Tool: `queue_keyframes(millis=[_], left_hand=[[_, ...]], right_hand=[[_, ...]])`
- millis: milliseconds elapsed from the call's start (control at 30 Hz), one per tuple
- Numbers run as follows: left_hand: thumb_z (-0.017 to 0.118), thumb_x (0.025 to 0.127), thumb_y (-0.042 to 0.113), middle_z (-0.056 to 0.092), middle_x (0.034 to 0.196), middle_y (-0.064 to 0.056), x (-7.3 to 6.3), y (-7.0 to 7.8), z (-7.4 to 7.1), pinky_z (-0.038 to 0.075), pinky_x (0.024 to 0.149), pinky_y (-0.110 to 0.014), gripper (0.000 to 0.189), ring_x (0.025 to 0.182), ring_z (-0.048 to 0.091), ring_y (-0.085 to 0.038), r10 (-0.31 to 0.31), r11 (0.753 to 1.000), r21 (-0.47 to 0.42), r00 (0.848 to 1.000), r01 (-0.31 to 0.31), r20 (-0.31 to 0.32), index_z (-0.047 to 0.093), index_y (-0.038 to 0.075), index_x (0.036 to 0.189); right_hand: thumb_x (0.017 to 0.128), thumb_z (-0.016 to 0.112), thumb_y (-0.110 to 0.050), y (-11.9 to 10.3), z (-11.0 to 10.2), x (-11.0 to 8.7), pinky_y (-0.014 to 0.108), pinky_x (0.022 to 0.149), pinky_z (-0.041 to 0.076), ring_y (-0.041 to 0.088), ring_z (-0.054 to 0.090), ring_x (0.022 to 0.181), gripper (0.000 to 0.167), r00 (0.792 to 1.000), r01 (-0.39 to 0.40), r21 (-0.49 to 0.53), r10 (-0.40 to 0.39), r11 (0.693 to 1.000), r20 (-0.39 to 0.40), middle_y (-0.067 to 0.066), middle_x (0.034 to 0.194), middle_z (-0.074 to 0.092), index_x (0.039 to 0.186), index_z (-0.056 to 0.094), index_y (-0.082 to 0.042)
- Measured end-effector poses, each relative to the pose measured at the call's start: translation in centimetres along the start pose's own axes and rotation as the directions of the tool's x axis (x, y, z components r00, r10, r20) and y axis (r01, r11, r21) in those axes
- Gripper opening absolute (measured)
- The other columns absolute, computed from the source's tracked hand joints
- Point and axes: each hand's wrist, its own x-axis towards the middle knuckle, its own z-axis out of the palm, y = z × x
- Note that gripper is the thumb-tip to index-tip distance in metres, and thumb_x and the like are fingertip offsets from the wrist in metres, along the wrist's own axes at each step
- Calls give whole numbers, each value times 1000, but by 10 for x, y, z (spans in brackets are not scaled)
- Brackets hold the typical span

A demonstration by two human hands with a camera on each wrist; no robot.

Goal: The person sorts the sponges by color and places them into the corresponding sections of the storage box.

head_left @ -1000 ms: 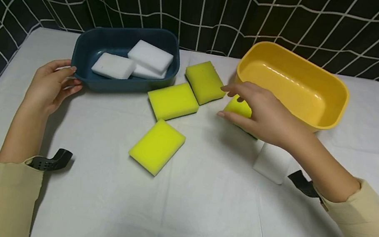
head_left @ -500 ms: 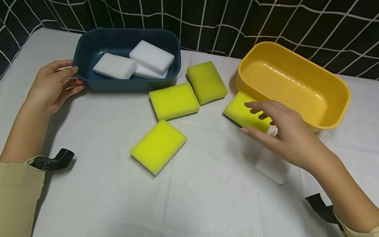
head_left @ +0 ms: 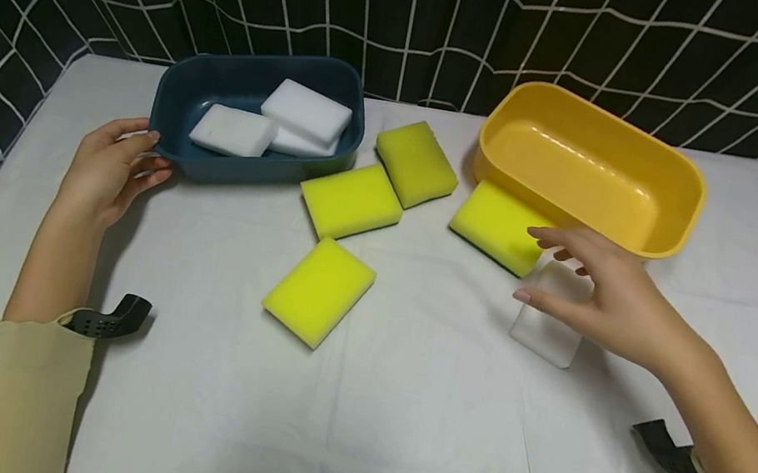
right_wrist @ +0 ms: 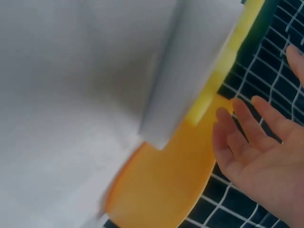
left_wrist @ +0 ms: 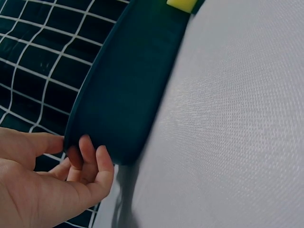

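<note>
My left hand (head_left: pixel 100 170) holds the left end of a dark blue plastic tub (head_left: pixel 246 170), fingers and thumb at its corner. Several white sponges (head_left: pixel 233 131) lie in that tub. In the left wrist view, the fingertips (left_wrist: pixel 102 159) touch the tub's end wall (left_wrist: pixel 128 90). My right hand (head_left: pixel 604 297) hovers with thumb and fingers apart over a white sponge (head_left: pixel 544 337) on the cloth, partly covering it. In the right wrist view, nothing is between the fingers, and the white sponge (right_wrist: pixel 194 66) stands out close to the camera. Beside it lies a yellow sponge (head_left: pixel 498 228).
A yellow tub (head_left: pixel 590 160) stands at the back right, with no sponge visible inside. Several yellow sponges with dark undersides, such as one yellow sponge (head_left: pixel 319 292), lie mid-table on the white cloth (head_left: pixel 226 412). A black grid-patterned curtain (head_left: pixel 418 15) hangs behind.
My right hand has moved right and toward me, from over the right-hand yellow sponge to over the white sponge, uncovering the yellow one. My left hand stays at the dark blue tub.
</note>
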Motion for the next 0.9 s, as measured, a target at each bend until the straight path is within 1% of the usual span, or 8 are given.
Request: queue_keyframes(millis=[100,167,300,400,500,633,733,900], left_hand=[[57,109,13,60,99,-3,0,0,0,60,66,-17,19,73,66,-9,3,1000,-1,1000,-3,3,54,13,127],[56,109,14,59,100,-3,0,0,0,60,66,-17,18,73,65,-9,5,1000,1,1000,-5,4,54,13,127],[56,110,13,59,99,-3,-1,-1,0,60,66,-17,16,73,65,-9,12,1000,-4,1000,-12,8,54,13,126],[56,110,13,58,101,-4,-1,-1,0,60,66,-17,16,73,65,-9,23,1000,-9,1000,-23,15,54,13,125],[56,109,13,56,105,-6,0,-1,0,60,66,-17,16,74,65,-8,31,999,-11,999,-31,19,53,13,125],[56,110,13,54,107,-6,0,-1,-1,60,66,-17,16,74,65,-8,32,999,-10,999,-32,19,53,13,125],[55,110,13,54,106,-6,0,-1,0,60,66,-17,15,74,65,-8,31,999,-11,999,-31,20,53,13,124],[54,110,12,53,109,-7,0,-1,0,60,67,-17,14,75,66,-8,33,999,-10,999,-32,25,53,12,124]], right_hand=[[78,95,-18,6,1,-5,55,95,53,33,65,117,71,1000,16,-11,-16,1000,-23,10,129,68,141,63,-4],[75,97,-18,10,3,-8,56,99,51,35,63,120,76,999,16,-18,-17,1000,-28,12,132,67,141,63,-3],[70,100,-23,17,4,-13,59,105,45,39,58,126,85,1000,-23,-30,23,999,-12,17,141,63,143,61,-3],[69,101,-25,21,5,-17,62,105,43,41,53,129,90,999,-53,-35,53,998,9,22,146,58,146,58,-2],[69,101,-26,24,5,-21,61,104,42,41,50,130,96,997,-71,-38,72,997,25,24,149,54,149,55,-2],[67,102,-26,28,5,-24,62,102,42,43,49,129,104,996,-75,-32,76,997,56,27,149,51,154,50,-2],[66,103,-28,31,6,-26,64,104,41,45,48,131,109,993,-85,-24,87,996,85,28,150,49,156,46,-2],[66,103,-34,34,6,-27,66,104,40,45,47,130,118,986,-109,-38,113,993,121,31,150,46,160,39,-1]])
